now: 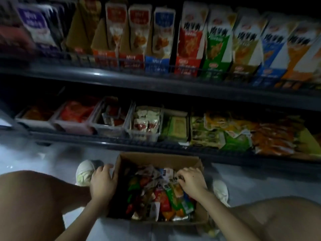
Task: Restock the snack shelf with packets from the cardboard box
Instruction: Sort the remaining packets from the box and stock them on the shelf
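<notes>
Cardboard box [199, 165]: packets [156, 195] under right hand [192, 180]

It is dim all round me, the corners falling to black. Small glints sit on the snack shelf [97, 73] rail; the pale floor [34, 153] is brightest. The upper cartons [191, 40] smear at left, and shelf lines bow toward the edges.

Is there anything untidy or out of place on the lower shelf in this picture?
Yes. At the right of the lower shelf, the green and orange bags lie in a loose overlapping heap, not in clear bins like the packets further left.
</notes>
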Demonstrator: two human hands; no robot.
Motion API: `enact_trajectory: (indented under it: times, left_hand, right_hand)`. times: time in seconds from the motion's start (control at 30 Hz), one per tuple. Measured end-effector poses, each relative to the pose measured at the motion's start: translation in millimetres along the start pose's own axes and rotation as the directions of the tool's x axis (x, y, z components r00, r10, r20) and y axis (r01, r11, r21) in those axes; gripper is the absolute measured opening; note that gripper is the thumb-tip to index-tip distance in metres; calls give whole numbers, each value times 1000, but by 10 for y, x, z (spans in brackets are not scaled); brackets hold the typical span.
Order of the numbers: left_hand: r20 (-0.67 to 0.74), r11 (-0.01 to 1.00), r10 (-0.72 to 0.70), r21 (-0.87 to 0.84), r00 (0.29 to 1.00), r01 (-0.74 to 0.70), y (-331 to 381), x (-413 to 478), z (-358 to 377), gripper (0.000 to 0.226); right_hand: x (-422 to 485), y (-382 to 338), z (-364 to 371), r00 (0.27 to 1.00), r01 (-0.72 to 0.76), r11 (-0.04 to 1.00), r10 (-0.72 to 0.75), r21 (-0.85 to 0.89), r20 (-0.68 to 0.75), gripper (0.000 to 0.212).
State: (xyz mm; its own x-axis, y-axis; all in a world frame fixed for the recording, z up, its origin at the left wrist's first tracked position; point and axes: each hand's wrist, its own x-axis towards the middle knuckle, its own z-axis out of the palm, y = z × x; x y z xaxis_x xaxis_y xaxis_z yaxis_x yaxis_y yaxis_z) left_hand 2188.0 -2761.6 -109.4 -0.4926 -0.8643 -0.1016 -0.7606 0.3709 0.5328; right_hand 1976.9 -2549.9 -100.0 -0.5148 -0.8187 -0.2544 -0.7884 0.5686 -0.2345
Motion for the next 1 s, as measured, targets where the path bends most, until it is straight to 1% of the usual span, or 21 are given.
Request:
enact_trajectory:
  times: [0.03,0.1,0.17,0.23,0.27,0.33,0.4,0.43,0.5,0.57,0.6,0.67,0.73,0.8,0.87,0.9,0.93,0.97,1.0]
  left_hand:
    - [20,998,-52,21,998,52,-96,-6,75,30]
    - [80,993,-113,36,990,111,-219,-19,210,34]
    - [135,991,-129,-15,982,132,-316,-48,345,34]
    - [189,972,-129,-172,973,163,-414,-122,465,33]
    - [222,939,-152,-272,963,210,-462,-164,508,34]
    - [262,835,-218,-450,940,319,-524,-200,540,39]
    - [289,763,-245,-532,925,368,-550,-198,521,43]
    - [299,757,-234,-541,925,367,-552,-192,499,44]
    - [309,782,-206,-519,929,346,-547,-187,457,48]
    - [299,808,-206,-485,932,334,-549,-190,428,51]
    - [290,820,-204,-472,935,326,-550,-198,415,53]
    - [267,833,-201,-460,942,308,-545,-214,396,56]
    - [242,843,-200,-452,949,293,-544,-218,374,58]
    - [224,849,-210,-440,952,291,-559,-208,364,58]
    - [225,846,-238,-431,945,315,-578,-188,347,54]
    - [219,862,-242,-398,945,313,-586,-174,343,53]
    - [197,906,-226,-317,954,280,-586,-153,338,53]
    - [160,958,-177,-198,971,207,-560,-137,324,53]
    - [112,992,-84,-82,990,94,-492,-125,296,51]
  right_hand:
    - [9,-5,175,998,-36,999,36,13,47,27]
    - [32,-8,498,986,-117,991,109,58,130,29]
    - [65,-14,761,963,-198,976,176,90,205,35]
    - [98,-43,1005,934,-269,955,228,122,275,41]
    - [119,-65,1126,921,-291,948,241,128,305,44]
    - [161,-131,1310,907,-313,938,249,150,339,50]
    - [204,-204,1434,910,-320,926,243,198,335,54]
    - [229,-238,1497,909,-329,922,249,207,335,56]
    - [273,-317,1594,874,-384,909,302,161,381,56]
    - [288,-397,1691,806,-471,874,371,119,461,50]
    - [284,-434,1735,777,-514,846,390,140,494,45]
    - [265,-485,1798,754,-565,801,404,197,518,37]
    - [265,-494,1757,769,-578,777,416,250,485,24]
    - [280,-430,1649,803,-572,748,426,337,417,14]
    - [301,-318,1476,831,-555,671,422,491,363,14]
    - [316,-253,1364,842,-538,629,419,561,339,13]
    - [331,-186,1242,855,-515,610,411,602,315,11]
    - [344,-132,1111,874,-482,609,390,630,290,10]
    - [358,-98,974,895,-441,615,352,654,274,10]
